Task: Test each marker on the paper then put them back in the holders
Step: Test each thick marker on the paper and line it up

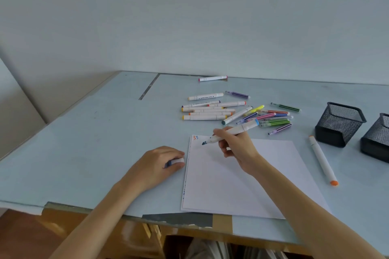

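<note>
A: The right hand [235, 145] is closed in a writing grip round a fat white marker with a dark blue chisel tip [229, 131], the tip poised at the top-left corner of the white sheet of paper [242, 178], just beside two small squiggles, one orange and one blue [195, 137]. Whether the tip touches the sheet cannot be told.

B: And the left hand [160, 164]?

A: Curled on the pale blue tabletop [84, 143], just off the paper's left edge, pinching the small white cap with a dark end [175, 162]. It isn't pinning the paper, so a firm stroke could drag the sheet sideways.

B: Other risks?

A: The cap could get pushed onto the wrong marker later. The loose pile of white and striped coloured markers [233, 111] lies beyond the paper, and the right forearm crossing the sheet could smear wet ink. A white marker with an orange end [323, 160] rests to the right of the paper, near the two black wire-mesh holders [339, 124]; a careless sweep might roll it off the near edge.

B: Progress?

A: Early, probably: no markers are visible in either holder.
</note>
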